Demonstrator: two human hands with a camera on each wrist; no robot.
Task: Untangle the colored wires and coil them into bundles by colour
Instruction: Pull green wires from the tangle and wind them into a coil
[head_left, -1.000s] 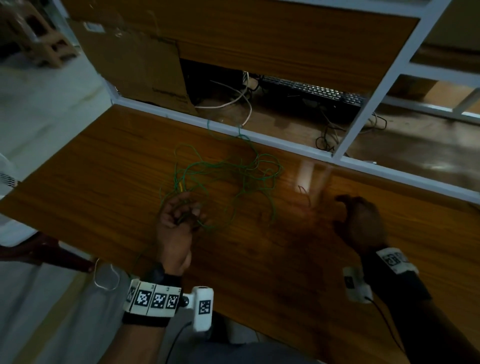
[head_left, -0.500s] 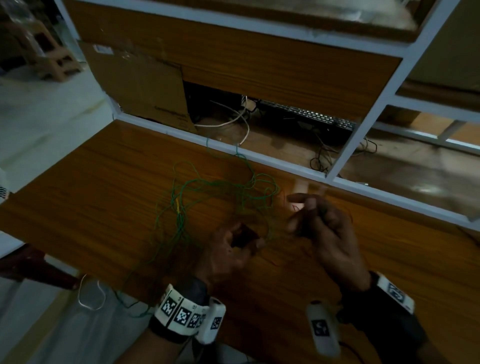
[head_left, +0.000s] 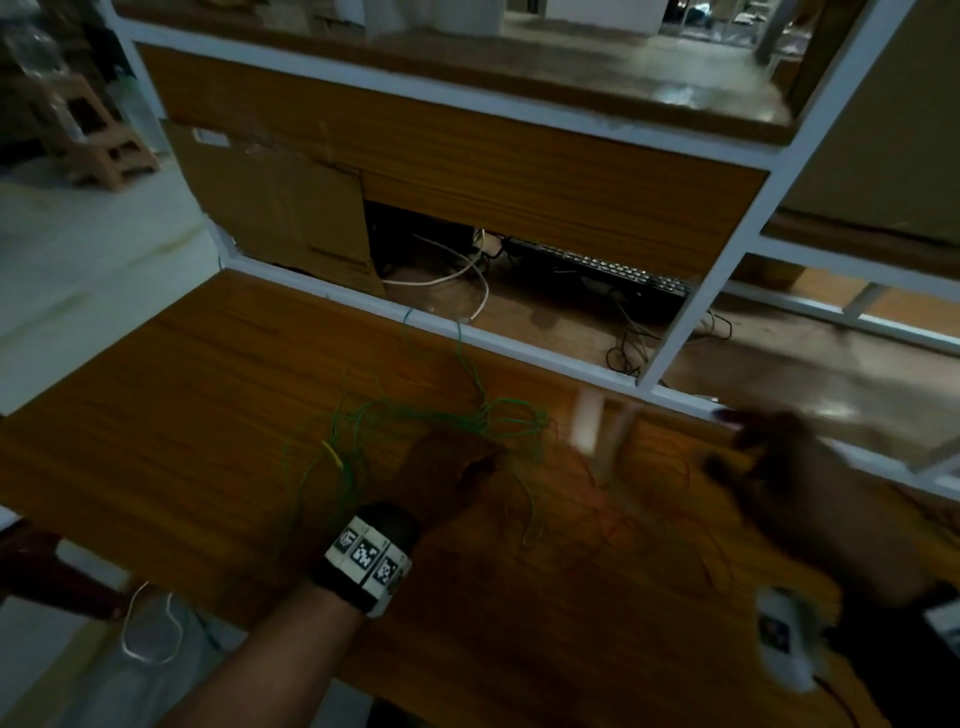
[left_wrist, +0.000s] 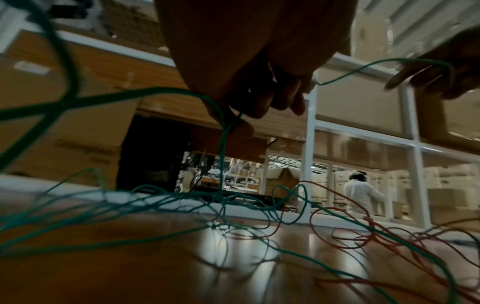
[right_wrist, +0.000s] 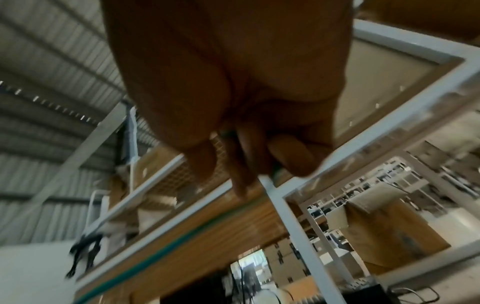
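Head view: on a wooden table (head_left: 182, 415), green wire (head_left: 363, 415) lies in loose loops, a red wire (left_wrist: 337, 240) tangled to its right. A person's left hand (head_left: 447, 467) pinches a green strand over the pile; the blurred right hand (head_left: 779, 467), raised near the white frame (head_left: 519, 343), grips the same strand.

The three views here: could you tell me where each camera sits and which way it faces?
Head: above, facing down at the table; both forearms show.
Left wrist: low over the table, facing forward; left hand grips the green wire.
Right wrist: tilted up at the shelving; right hand, curled fingers.
Shared: green wire, white frame.
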